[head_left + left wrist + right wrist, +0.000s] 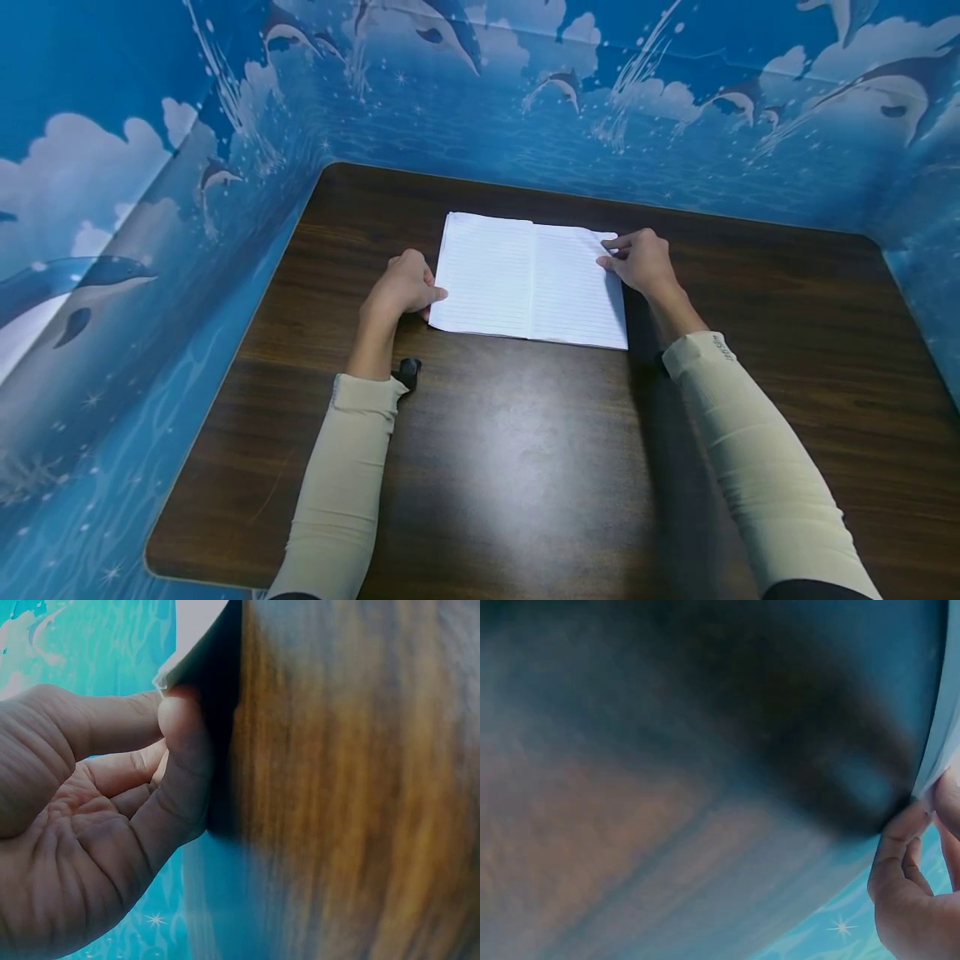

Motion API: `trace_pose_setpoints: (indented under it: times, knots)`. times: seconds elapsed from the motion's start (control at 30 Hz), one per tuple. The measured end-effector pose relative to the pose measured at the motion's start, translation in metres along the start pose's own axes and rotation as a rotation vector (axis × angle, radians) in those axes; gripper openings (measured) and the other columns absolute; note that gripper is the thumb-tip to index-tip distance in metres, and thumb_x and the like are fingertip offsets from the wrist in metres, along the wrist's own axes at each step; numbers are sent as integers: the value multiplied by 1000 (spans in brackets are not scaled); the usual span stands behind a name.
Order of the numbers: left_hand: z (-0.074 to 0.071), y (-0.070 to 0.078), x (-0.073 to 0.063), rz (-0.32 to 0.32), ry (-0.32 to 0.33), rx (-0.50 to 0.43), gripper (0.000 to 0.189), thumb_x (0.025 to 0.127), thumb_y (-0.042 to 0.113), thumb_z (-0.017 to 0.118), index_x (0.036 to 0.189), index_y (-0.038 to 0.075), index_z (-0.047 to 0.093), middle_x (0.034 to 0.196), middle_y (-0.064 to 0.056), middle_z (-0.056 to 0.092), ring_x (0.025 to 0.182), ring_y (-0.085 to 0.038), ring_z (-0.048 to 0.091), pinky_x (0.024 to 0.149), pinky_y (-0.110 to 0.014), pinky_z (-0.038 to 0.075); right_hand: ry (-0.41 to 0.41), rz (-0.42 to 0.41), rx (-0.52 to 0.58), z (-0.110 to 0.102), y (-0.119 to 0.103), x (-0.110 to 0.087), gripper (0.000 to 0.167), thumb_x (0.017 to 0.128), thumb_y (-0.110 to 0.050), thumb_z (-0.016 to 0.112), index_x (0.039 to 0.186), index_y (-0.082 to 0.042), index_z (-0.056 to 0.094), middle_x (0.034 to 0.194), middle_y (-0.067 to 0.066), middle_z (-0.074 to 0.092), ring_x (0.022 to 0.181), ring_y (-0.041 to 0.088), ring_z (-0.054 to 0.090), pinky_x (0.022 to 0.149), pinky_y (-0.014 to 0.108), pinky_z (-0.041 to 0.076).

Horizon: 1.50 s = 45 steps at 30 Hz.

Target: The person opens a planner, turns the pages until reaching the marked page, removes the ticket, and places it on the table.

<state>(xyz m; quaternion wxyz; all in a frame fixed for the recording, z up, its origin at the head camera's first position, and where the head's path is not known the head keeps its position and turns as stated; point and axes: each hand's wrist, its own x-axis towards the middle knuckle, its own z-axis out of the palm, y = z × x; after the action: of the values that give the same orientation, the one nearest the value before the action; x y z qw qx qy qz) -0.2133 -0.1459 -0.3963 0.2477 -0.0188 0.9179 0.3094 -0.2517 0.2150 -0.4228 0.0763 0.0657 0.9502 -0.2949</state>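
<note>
An open notebook (483, 275) with lined white pages lies on the brown wooden table, its centre fold running roughly away from me. My left hand (402, 285) pinches its left edge near the lower corner between thumb and fingers. In the left wrist view, that hand (97, 795) holds the notebook edge (176, 671) slightly above the tabletop. At the upper right corner, my right hand (641, 260) pinches the notebook's edge. The right wrist view shows the right hand (915, 885) with thumb and finger on the pale page edge (939, 776).
The dark wood-grain table (517, 467) has rounded corners. Blue sheeting (480, 117) printed with dolphins and clouds rises behind it and along its left and right sides. A black wrist strap piece (407, 373) shows by the left sleeve.
</note>
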Motion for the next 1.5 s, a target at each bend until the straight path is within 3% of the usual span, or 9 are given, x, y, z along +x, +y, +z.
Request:
trace_pose_setpoints:
  times: [0.1,0.3,0.47,0.73,0.87,0.97,1.1,1.27,1.5]
  knots:
    - [0,0,0,1,4,-1,24,105,15,70,87,0,65,64,-8,64,57,-17,65,68,-34,48,7,18,74,0,4,-1,38,103,-16,75,139,-6,72,140,25,68,119,36,66,101,49,59]
    - [0,-1,-3,9,8,-8,25,105,14,70,85,0,64,65,-8,63,57,-17,65,68,-34,48,4,72,205,-2,14,-4,34,102,-21,76,131,-3,72,129,21,66,107,30,60,88,35,53]
    - [1,0,-4,12,12,-9,26,105,14,71,83,0,65,63,-8,63,56,-17,66,68,-35,48,-29,106,236,-5,15,-4,34,104,-25,73,127,1,70,129,22,64,108,30,59,91,36,51]
    - [1,-1,-3,8,3,-6,23,105,14,70,86,0,66,66,-8,64,59,-17,65,67,-33,49,-36,119,264,-13,5,-7,32,107,-23,69,126,3,70,127,21,63,102,26,59,78,23,54]
    - [1,0,-2,11,2,-10,22,105,13,70,88,0,65,66,-8,65,59,-17,65,69,-34,48,-20,167,342,-22,-1,-9,38,106,-23,71,136,-1,67,137,21,62,107,28,64,98,32,60]
    - [1,-1,-2,6,2,-11,22,105,14,70,88,1,65,66,-8,64,58,-17,65,68,-34,48,-27,243,380,-30,-4,-9,53,102,-29,75,146,-4,61,141,20,63,116,30,66,116,48,51]
    - [1,-2,-1,10,3,-9,25,105,14,70,84,2,64,64,-7,64,57,-17,65,67,-34,47,-71,352,377,-39,-7,-7,67,97,-39,81,148,-3,59,120,11,74,112,26,70,121,54,43]
    - [2,-4,0,18,7,-14,26,105,14,71,83,2,62,63,-7,63,56,-17,64,67,-34,46,-137,387,400,-49,-10,-6,59,95,-38,82,138,0,67,83,-6,74,89,14,72,110,44,47]
    - [0,-4,0,16,1,-16,22,105,14,70,87,1,64,66,-8,63,57,-17,64,67,-34,47,-257,371,500,-68,-19,-6,20,97,-34,81,100,-14,82,77,-6,74,74,8,71,79,24,56]
